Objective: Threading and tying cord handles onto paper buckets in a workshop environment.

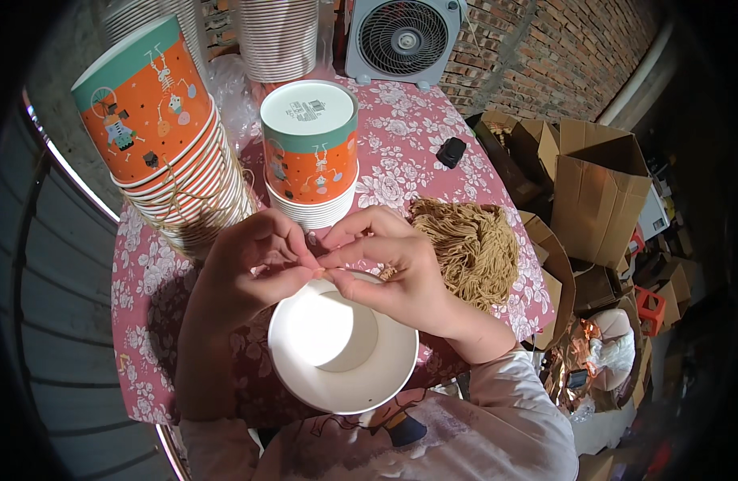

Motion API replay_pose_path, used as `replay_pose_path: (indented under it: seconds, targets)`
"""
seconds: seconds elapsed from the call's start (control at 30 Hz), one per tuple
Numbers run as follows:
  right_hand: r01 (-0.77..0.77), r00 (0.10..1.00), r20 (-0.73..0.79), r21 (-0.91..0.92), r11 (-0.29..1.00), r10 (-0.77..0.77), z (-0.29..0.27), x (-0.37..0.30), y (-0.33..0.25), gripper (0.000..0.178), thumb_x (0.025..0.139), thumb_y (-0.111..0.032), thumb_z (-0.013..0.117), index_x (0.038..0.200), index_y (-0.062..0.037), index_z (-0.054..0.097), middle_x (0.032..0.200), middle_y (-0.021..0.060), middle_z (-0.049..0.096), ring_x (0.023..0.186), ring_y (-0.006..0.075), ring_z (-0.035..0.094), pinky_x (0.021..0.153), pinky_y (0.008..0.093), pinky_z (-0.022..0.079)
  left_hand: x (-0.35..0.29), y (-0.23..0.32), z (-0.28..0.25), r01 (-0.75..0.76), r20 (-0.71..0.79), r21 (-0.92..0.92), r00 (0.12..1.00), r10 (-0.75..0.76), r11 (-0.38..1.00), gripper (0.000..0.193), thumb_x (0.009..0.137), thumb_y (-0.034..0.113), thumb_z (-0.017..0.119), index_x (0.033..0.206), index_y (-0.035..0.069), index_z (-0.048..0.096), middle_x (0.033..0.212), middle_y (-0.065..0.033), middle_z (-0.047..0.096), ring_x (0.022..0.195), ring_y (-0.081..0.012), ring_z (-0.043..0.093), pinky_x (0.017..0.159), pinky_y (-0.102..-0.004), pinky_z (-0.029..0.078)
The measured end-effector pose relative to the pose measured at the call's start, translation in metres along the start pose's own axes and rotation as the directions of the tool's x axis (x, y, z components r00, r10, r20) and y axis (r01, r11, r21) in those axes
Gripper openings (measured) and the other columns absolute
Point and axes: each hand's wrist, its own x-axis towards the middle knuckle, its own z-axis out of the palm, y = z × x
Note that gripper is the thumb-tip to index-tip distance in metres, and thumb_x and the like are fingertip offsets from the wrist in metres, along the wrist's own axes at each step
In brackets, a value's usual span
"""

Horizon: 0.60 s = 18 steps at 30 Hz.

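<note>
A: What is the work surface like?

B: A table under a pink floral tablecloth [401, 132], running from the person's lap to a white box fan [403, 38] at the far edge. Right of the fan rises a red brick wall [561, 48]. Open cardboard boxes [597, 188] crowd the floor on the right.

A: And the hands?

B: Both meet just above a white paper bowl [343, 353], which sits open side up at the near edge of the table, close to the person's body. The left hand [249, 268] and right hand [397, 268] have fingertips pinched together over the bowl's far rim, closed on something thin; I cannot tell for sure what it is.

A: What lies around them?

B: Just right of the right hand, a heap of tan string [469, 244]. Beyond the hands, a short stack of upturned orange and teal bowls [310, 152]. To the far left, a taller leaning stack of the same bowls [165, 136], tied with string. A small black object [451, 151] lies toward the far right of the cloth.
</note>
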Motion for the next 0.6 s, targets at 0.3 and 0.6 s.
replay_pose_path:
  seconds: [0.3,0.6]
  targets:
    - [0.085,0.996,0.025,-0.124,0.989,-0.083,0.0014,0.0014,-0.003,0.013,0.074,-0.005,0.08,0.085,-0.0067,0.073,0.103,0.0044,0.068,0.094,0.0249,0.062,0.081,0.0363,0.051,0.0013,0.0063,-0.0036,0.125,-0.028,-0.058,0.992,-0.127,0.99,0.021,0.088,-0.009,0.07,0.099,0.002,0.056,0.087,-0.0087,0.071,0.087,-0.0139,0.072,0.08,-0.0259,0.057]
    - [0.138,0.99,0.01,-0.174,0.975,-0.138,0.0043,0.0012,-0.0011,0.016,0.075,-0.005,0.079,0.088,-0.0082,0.07,0.103,0.0045,0.064,0.093,0.0263,0.062,0.079,0.0372,0.052,0.0046,0.0043,-0.0065,0.239,0.013,0.018,0.971,-0.24,0.971,0.02,0.086,-0.006,0.071,0.105,-0.004,0.063,0.088,-0.0105,0.073,0.085,-0.0148,0.072,0.078,-0.0266,0.057]
